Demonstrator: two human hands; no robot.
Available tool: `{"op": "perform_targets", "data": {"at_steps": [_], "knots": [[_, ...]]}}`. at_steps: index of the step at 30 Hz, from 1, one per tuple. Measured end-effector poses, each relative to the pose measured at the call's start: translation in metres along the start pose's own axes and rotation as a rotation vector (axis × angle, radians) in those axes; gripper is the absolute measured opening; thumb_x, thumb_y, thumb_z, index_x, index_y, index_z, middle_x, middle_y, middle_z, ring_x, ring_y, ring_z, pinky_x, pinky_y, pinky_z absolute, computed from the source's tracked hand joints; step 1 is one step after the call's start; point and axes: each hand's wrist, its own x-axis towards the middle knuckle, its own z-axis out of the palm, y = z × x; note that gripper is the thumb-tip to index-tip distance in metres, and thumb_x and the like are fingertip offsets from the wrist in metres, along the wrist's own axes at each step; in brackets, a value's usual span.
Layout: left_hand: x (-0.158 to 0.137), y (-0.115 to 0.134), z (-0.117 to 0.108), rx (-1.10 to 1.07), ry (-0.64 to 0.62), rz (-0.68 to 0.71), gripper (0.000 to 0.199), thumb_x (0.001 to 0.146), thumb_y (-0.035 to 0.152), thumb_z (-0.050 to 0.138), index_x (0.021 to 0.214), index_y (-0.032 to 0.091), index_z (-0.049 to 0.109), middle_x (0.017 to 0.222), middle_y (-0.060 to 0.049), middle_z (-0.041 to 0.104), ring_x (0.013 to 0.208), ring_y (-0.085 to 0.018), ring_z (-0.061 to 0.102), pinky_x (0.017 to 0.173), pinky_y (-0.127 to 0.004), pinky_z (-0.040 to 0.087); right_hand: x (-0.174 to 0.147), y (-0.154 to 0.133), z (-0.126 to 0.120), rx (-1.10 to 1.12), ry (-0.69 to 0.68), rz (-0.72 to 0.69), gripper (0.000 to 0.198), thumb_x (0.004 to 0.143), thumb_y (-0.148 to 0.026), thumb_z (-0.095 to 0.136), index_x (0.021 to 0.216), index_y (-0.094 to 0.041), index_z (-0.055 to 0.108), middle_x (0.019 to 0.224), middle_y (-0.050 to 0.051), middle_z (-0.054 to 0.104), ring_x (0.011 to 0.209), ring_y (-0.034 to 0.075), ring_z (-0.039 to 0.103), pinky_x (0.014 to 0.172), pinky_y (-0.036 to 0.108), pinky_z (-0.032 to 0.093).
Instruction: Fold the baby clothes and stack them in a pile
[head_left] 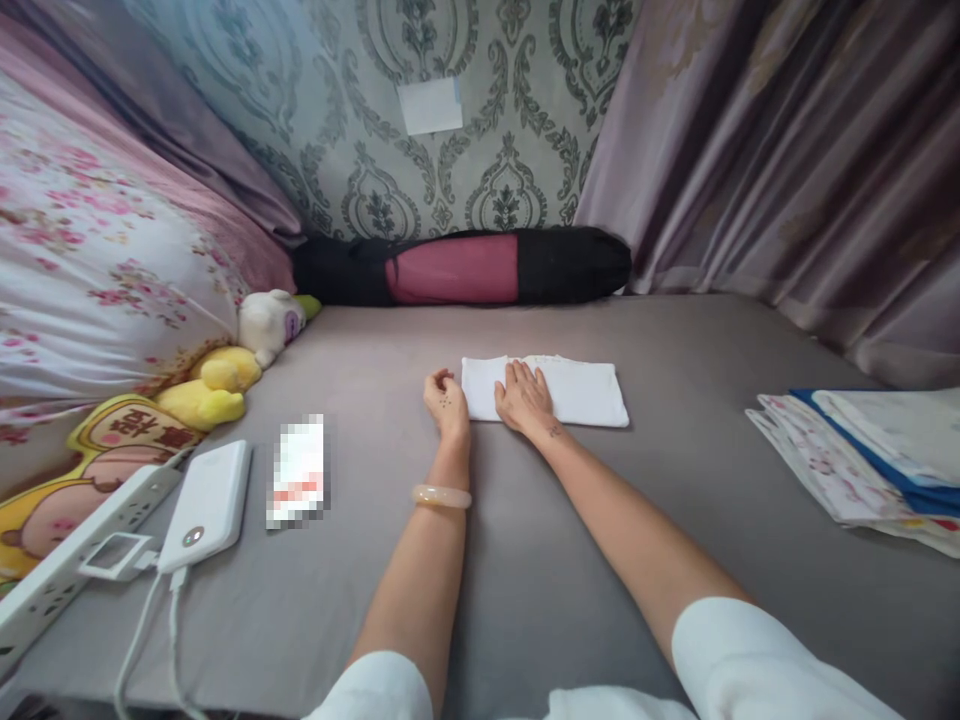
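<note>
A white cloth (581,392), folded into a long flat rectangle, lies on the grey sheet in front of me. My right hand (525,398) rests flat on its left half, palm down with the fingers stretched out. Beside the cloth's left end is my left hand (447,400), turned on its side with its fingers curled in. I see nothing between those fingers. A pale bangle (442,497) circles my left wrist. Along the cloth's far edge a little patterned fabric (547,358) peeks out.
On the right is a stack of folded cloths (862,460). A white power bank (206,505) with cables and a power strip (82,560) lie at left, near a blurred card (298,470) and plush toys (214,390). A black and pink long bag (457,268) lines the wall.
</note>
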Motion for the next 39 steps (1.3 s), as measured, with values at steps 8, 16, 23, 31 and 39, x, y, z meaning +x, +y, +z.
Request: {"op": "perform_targets", "data": {"at_steps": [8, 16, 23, 31, 39], "knots": [[0.003, -0.005, 0.000, -0.016, 0.026, -0.035, 0.020, 0.075, 0.014, 0.044, 0.088, 0.017, 0.059, 0.081, -0.005, 0.066, 0.082, -0.016, 0.066, 0.082, -0.032, 0.051, 0.008, -0.003, -0.011, 0.034, -0.082, 0.031, 0.055, 0.097, -0.033, 0.031, 0.141, -0.002, 0.043, 0.150, 0.019, 0.040, 0.139, 0.028, 0.032, 0.115, 0.045, 0.015], [0.004, -0.010, 0.000, -0.046, 0.002, -0.065, 0.020, 0.077, 0.016, 0.045, 0.091, 0.017, 0.059, 0.086, -0.006, 0.067, 0.085, -0.017, 0.066, 0.086, -0.034, 0.051, 0.011, -0.021, 0.000, 0.031, -0.052, -0.013, 0.059, 0.098, -0.033, 0.028, 0.144, 0.002, 0.037, 0.153, 0.018, 0.035, 0.143, 0.026, 0.024, 0.117, 0.042, 0.010], [0.005, -0.011, 0.002, -0.060, 0.032, -0.104, 0.021, 0.077, 0.015, 0.045, 0.093, 0.017, 0.059, 0.085, -0.006, 0.066, 0.085, -0.017, 0.066, 0.084, -0.034, 0.051, 0.011, -0.019, 0.005, 0.026, -0.072, -0.012, 0.060, 0.097, -0.033, 0.029, 0.146, 0.001, 0.035, 0.154, 0.017, 0.033, 0.144, 0.025, 0.022, 0.117, 0.041, 0.011], [0.005, -0.011, -0.001, -0.069, 0.033, -0.094, 0.021, 0.077, 0.017, 0.049, 0.094, 0.018, 0.060, 0.086, -0.006, 0.066, 0.086, -0.018, 0.066, 0.084, -0.035, 0.051, 0.016, -0.038, -0.001, 0.067, -0.095, -0.059, 0.058, 0.097, -0.030, 0.028, 0.146, 0.001, 0.035, 0.155, 0.017, 0.031, 0.145, 0.025, 0.021, 0.118, 0.040, 0.008], [0.006, -0.012, 0.000, -0.053, 0.044, -0.109, 0.023, 0.079, 0.016, 0.046, 0.098, 0.018, 0.060, 0.086, -0.006, 0.066, 0.085, -0.017, 0.066, 0.082, -0.034, 0.052, 0.018, -0.042, 0.009, 0.098, -0.137, -0.069, 0.061, 0.098, -0.035, 0.024, 0.147, 0.000, 0.032, 0.155, 0.017, 0.030, 0.145, 0.025, 0.021, 0.118, 0.039, 0.011]]}}
